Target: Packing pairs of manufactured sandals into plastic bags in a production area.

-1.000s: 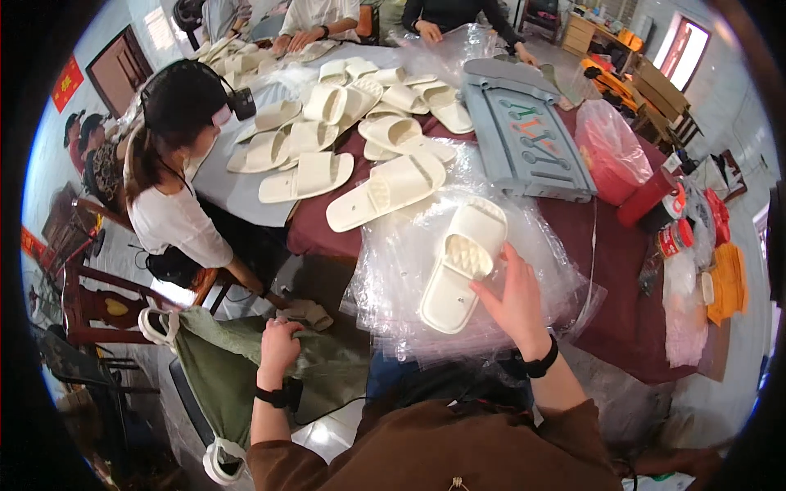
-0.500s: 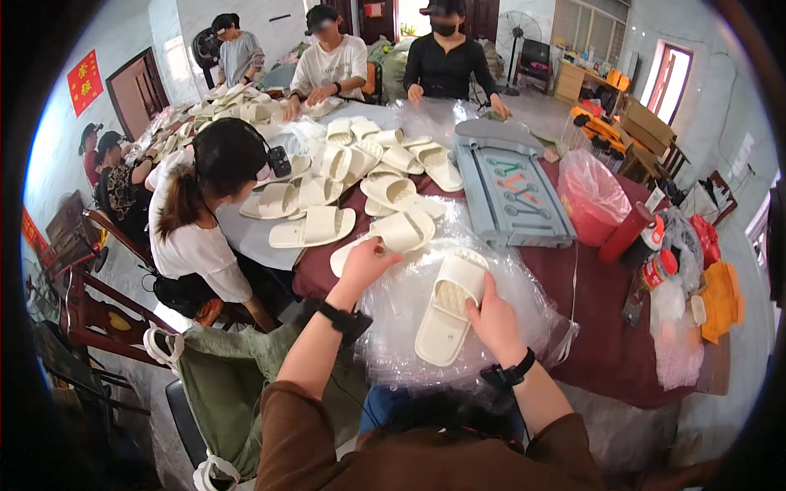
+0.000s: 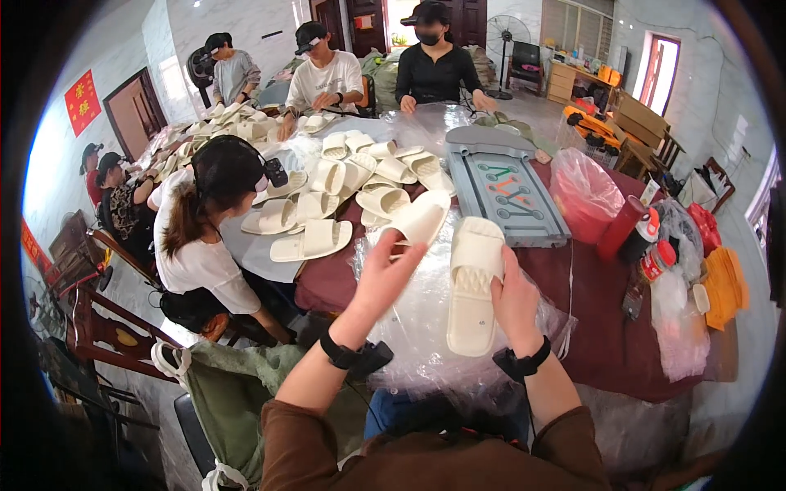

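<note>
My right hand (image 3: 516,296) grips a cream slide slipper (image 3: 473,323) by its side, toe end up and footbed facing me. In my left hand (image 3: 386,277) is another cream slipper (image 3: 427,214), lifted and tilted, its strap toward my fingers; part of it is hidden behind the hand. Beneath both hands lies a stack of clear plastic bags (image 3: 409,348) at the table's near edge. A heap of cream slippers (image 3: 327,177) spreads just beyond, with one slipper (image 3: 321,239) at its near left.
A grey folding plastic piece (image 3: 512,200) lies right of the slippers on the dark red cloth (image 3: 542,282). Farther right stand a pink bag-lined bucket (image 3: 580,196), a red cylinder (image 3: 622,225) and a red-lidded jar (image 3: 657,262). A co-worker (image 3: 205,225) sits at left; several people work beyond.
My left hand has lifted its slipper off the pile and carried it right, beside the other. My right hand has shifted slightly right and turned its slipper more upright.
</note>
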### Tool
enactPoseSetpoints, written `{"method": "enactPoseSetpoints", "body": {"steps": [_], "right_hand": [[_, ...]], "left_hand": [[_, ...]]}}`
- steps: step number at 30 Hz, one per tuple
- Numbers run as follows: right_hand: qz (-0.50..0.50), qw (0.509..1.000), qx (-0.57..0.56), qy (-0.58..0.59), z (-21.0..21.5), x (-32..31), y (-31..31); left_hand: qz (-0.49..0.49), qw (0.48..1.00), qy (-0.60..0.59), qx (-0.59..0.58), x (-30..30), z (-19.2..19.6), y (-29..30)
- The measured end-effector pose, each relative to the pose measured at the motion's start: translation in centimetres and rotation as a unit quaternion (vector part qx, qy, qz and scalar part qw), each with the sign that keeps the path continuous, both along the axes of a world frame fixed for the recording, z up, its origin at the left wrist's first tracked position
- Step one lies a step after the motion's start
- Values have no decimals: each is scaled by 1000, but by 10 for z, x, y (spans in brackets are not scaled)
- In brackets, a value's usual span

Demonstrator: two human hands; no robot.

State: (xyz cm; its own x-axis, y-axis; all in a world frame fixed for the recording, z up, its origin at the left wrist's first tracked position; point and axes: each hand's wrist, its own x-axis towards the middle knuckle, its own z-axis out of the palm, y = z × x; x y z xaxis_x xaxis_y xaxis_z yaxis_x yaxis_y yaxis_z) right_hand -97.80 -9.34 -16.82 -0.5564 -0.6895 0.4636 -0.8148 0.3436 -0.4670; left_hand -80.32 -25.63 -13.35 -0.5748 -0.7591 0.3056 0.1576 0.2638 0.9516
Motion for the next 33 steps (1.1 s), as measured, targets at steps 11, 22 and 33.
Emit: {"method": "enactPoseSetpoints", "body": {"steps": [11, 22, 33], "right_hand": [[-40, 999, 31, -1, -12, -30, 16], [58, 998, 24, -7, -42, -13, -2], [96, 991, 88, 18, -75, 3, -59]], "left_hand": [[-134, 984, -114, -16, -25, -86, 55], [-4, 880, -246, -406, 23, -99, 65], [-17, 903, -195, -382, 39, -106, 72]]}}
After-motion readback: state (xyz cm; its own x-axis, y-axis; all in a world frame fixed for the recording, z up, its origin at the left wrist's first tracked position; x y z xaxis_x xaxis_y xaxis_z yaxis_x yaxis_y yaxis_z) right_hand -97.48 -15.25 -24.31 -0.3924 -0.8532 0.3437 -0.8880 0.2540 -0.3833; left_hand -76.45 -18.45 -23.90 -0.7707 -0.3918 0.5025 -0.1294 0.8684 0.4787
